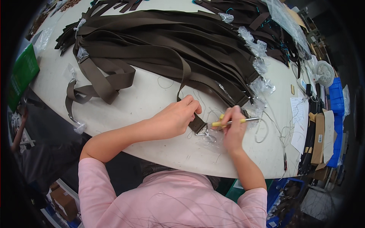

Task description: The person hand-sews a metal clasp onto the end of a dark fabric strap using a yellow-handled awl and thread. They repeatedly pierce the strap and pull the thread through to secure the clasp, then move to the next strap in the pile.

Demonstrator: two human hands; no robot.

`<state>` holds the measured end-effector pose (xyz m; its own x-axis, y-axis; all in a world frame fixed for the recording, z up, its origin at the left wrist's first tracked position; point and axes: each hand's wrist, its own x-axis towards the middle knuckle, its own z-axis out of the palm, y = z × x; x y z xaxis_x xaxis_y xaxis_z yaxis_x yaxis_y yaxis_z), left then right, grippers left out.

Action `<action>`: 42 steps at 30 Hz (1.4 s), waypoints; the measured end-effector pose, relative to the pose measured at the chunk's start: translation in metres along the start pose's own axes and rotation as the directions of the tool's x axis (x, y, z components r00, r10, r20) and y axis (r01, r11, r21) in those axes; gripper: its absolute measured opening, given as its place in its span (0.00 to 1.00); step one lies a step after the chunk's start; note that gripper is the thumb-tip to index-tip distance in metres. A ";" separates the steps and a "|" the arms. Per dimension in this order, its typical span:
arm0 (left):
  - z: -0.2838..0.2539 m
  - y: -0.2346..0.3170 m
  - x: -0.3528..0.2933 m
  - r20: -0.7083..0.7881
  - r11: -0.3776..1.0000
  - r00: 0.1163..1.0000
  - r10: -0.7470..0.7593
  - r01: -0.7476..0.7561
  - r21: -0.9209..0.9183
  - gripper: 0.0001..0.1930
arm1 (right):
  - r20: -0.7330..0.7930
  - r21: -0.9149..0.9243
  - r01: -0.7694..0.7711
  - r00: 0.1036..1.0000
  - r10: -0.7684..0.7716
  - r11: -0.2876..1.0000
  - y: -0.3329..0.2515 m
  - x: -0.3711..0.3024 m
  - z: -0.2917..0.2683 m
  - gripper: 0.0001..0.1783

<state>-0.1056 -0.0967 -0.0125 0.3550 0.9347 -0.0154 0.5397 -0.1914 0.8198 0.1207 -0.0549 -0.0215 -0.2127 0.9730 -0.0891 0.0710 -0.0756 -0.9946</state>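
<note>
My left hand [181, 116] is closed on a dark brown webbing strap [197, 124] close to its end. A metal clasp [207, 133] at that end lies on a scrap of clear plastic film. My right hand [233, 127] grips a slim tool [249, 120] with a silver shaft pointing right and yellow parts by the fingers. The tool's exact kind is hard to make out. Its yellow end is just right of the strap's end; contact cannot be told. From my left hand the strap loops up towards a large pile of like straps [159, 34].
Bundled strap ends carry clear plastic wrapping [256, 47]. Loose threads [281, 133] lie on the white table [152, 91]. At the right are paper sheets [299, 121], a small white fan [325, 73], a cardboard box [321, 138] and blue bins [336, 114]. Another person's arm [19, 131] shows far left.
</note>
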 end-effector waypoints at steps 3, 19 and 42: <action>-0.013 0.005 0.012 0.126 0.978 0.988 -0.092 0.113 -0.173 0.12 | 0.029 0.069 0.026 0.999 -0.028 0.997 0.004 0.005 -0.001 0.32; 0.023 -0.006 0.017 -0.093 0.982 0.981 0.170 -0.160 0.101 0.06 | -0.002 0.012 0.034 0.999 -0.034 0.999 0.011 0.001 0.001 0.32; 0.016 -0.001 0.005 -0.049 0.999 0.999 -0.018 0.017 -0.035 0.08 | -0.168 0.286 0.333 0.941 -0.295 0.899 -0.008 0.000 -0.008 0.31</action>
<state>-0.0925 -0.0970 -0.0221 0.3074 0.9516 -0.0024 0.5186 -0.1654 0.8389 0.1277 -0.0524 -0.0127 -0.0571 0.9742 0.2182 -0.2853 0.1935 -0.9387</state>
